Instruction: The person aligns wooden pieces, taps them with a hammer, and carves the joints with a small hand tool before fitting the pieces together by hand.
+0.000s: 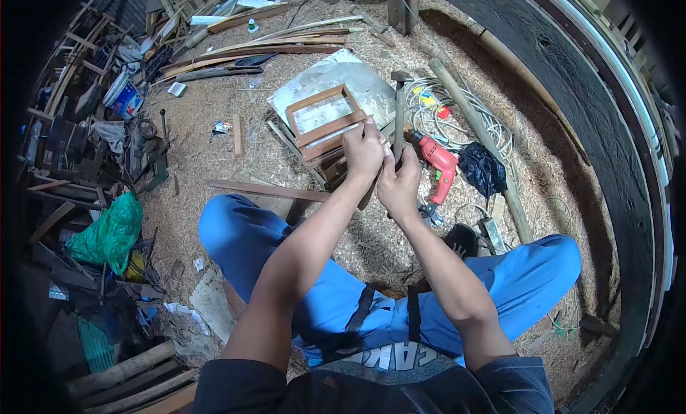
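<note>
Head view: a pale, scuffed slab (361, 71) lies centre-far, and over its near edge sits the open, boxy wooden frame (330, 129), looking light, stiff, best held by its sides; left hand (364, 151) bends at its near right corner, grip unclear; right hand (400, 180) wraps round the slim hammer (399, 114).

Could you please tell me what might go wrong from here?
The hammer in the right hand might catch the left hand, which is close beside it at the frame. The drill, lying just beside the right hand, could get knocked.
</note>
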